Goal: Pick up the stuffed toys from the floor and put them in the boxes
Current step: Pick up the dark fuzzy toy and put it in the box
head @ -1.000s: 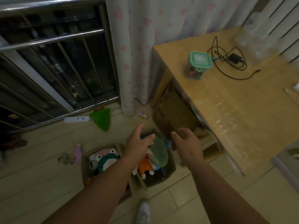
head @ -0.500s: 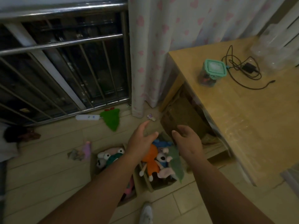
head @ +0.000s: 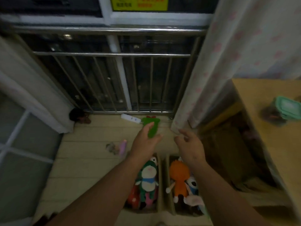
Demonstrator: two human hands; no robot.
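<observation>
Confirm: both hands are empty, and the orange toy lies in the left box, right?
No. The head view shows the orange toy in the right box, beside the left box. The left hand and right hand are indeed empty.

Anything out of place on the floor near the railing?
Yes. A green toy lies on the floor by the railing, partly behind the left hand; a pink toy lies to its left, and a dark thing, maybe a toy, sits in the corner. All are outside the boxes.
</observation>
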